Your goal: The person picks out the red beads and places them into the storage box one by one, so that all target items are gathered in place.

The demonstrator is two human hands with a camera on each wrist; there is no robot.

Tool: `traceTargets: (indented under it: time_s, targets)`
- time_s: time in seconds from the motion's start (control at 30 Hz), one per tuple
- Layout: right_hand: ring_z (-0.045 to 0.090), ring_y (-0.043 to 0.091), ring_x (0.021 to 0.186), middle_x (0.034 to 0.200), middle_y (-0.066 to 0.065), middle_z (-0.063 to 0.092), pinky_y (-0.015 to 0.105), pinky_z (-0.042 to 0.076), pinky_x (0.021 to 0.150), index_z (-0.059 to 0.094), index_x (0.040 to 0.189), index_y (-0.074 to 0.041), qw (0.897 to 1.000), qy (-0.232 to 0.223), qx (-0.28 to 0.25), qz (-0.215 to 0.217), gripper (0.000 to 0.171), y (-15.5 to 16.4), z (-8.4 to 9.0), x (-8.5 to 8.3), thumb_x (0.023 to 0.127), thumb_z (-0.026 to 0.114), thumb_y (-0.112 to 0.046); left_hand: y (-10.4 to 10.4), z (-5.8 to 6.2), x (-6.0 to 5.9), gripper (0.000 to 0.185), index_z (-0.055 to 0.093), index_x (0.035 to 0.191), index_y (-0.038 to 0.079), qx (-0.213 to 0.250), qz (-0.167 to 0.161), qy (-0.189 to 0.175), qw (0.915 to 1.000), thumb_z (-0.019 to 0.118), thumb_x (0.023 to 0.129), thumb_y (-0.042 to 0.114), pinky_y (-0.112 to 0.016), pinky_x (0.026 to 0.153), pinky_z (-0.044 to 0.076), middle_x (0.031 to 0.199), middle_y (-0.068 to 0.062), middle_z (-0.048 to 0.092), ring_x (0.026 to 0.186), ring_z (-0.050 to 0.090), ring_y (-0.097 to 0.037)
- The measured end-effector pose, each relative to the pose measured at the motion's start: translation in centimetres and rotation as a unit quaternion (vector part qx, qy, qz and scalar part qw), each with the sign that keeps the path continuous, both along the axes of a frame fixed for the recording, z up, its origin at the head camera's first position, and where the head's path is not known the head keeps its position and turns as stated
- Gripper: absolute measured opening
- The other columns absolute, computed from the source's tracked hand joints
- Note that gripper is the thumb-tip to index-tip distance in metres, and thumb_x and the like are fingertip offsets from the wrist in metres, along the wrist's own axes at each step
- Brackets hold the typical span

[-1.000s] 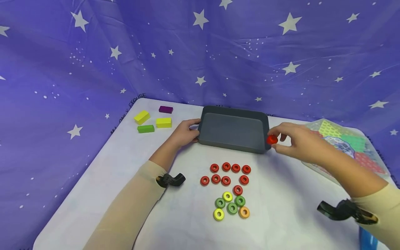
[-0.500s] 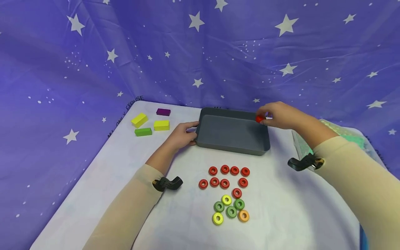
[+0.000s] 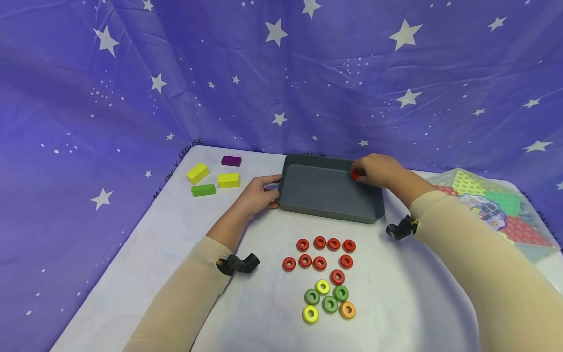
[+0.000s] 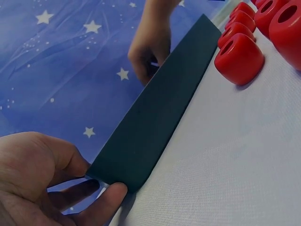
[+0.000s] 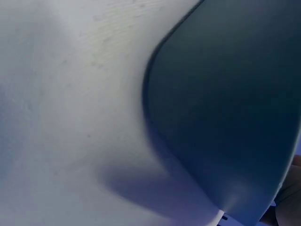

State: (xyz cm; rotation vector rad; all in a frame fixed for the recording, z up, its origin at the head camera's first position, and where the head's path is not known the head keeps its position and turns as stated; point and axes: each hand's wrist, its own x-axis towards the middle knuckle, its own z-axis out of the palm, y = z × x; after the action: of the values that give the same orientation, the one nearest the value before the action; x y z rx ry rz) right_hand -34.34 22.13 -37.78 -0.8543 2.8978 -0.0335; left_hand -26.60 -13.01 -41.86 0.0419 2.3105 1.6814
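A dark grey rectangular tray lies at the back of the white table. My left hand grips its left edge; in the left wrist view the fingers of the left hand meet the tray's corner. Over the tray's back right part, my right hand pinches a red bead, mostly hidden by the fingers. In the right wrist view the tray's wall hides most of that hand. Several red beads with holes lie in front of the tray.
Nearer the front are green beads, yellow beads and an orange bead. Yellow blocks, a green block and a purple block lie at back left. A clear box with coloured contents stands right.
My right hand has carried the red bead from beside the tray's right edge, up and leftward, to over its back right part. The left hand stays on the tray's left edge.
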Motion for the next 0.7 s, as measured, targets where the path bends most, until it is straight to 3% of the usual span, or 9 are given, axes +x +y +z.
traceTargets:
  time_s: [0.13,0.3,0.4,0.5,0.6,0.7]
  targets:
    - [0.059,0.025,0.077,0.085,0.003,0.066,0.046,0.052,0.069,0.073,0.108,-0.014,1.0,0.016,-0.001,-0.008,0.023,0.2,0.3,0.5,0.086,0.078,-0.019,0.2,0.0,0.1,0.062,0.05,0.151,0.017,0.01,-0.002,0.0,1.0,0.056,0.091,0.001,-0.032,0.074,0.064,0.15,-0.003,0.05,0.095,0.068,-0.022]
    - [0.063,0.031,0.094,0.103,0.012,0.07,0.053,0.055,0.083,0.069,0.124,-0.006,0.998,0.035,-0.043,-0.008,0.04,0.2,2.2,2.5,0.087,0.077,-0.02,0.2,-0.2,0.2,0.063,0.049,0.152,0.016,0.023,-0.007,-0.001,0.9997,0.057,0.092,0.001,-0.034,0.075,0.064,0.15,-0.006,0.05,0.096,0.067,-0.023]
    - [0.063,0.023,0.084,0.1,0.009,0.071,0.045,0.056,0.075,0.069,0.121,-0.005,0.995,0.026,-0.099,0.003,0.037,0.2,3.5,5.5,0.088,0.077,-0.021,0.3,-0.2,0.3,0.062,0.049,0.152,0.016,0.027,-0.008,-0.003,0.9996,0.057,0.092,0.001,-0.035,0.076,0.064,0.15,-0.006,0.051,0.097,0.066,-0.023]
    - [0.057,0.013,0.073,0.091,-0.001,0.07,0.033,0.052,0.064,0.071,0.117,-0.008,0.989,-0.004,-0.148,0.016,0.034,0.3,4.0,9.6,0.088,0.079,-0.024,0.3,0.0,0.3,0.062,0.048,0.153,0.016,0.026,-0.009,-0.005,0.9996,0.057,0.093,0.001,-0.035,0.077,0.064,0.149,-0.007,0.051,0.099,0.066,-0.024]
    - [0.057,0.008,0.075,0.092,-0.005,0.069,0.028,0.054,0.064,0.072,0.118,-0.009,0.983,-0.044,-0.175,0.023,0.034,0.5,3.4,13.5,0.087,0.08,-0.022,0.1,0.0,0.2,0.062,0.048,0.153,0.016,0.02,-0.009,-0.004,0.9998,0.058,0.094,0.002,-0.033,0.076,0.064,0.148,-0.008,0.052,0.101,0.066,-0.024]
    - [0.059,0.008,0.08,0.1,-0.003,0.072,0.025,0.055,0.066,0.072,0.119,-0.009,0.978,-0.071,-0.194,0.033,0.037,0.3,1.7,16.1,0.085,0.081,-0.017,-0.1,0.1,0.1,0.063,0.047,0.153,0.017,0.015,-0.007,-0.003,0.9999,0.058,0.093,0.002,-0.034,0.076,0.064,0.147,-0.009,0.052,0.103,0.065,-0.025]
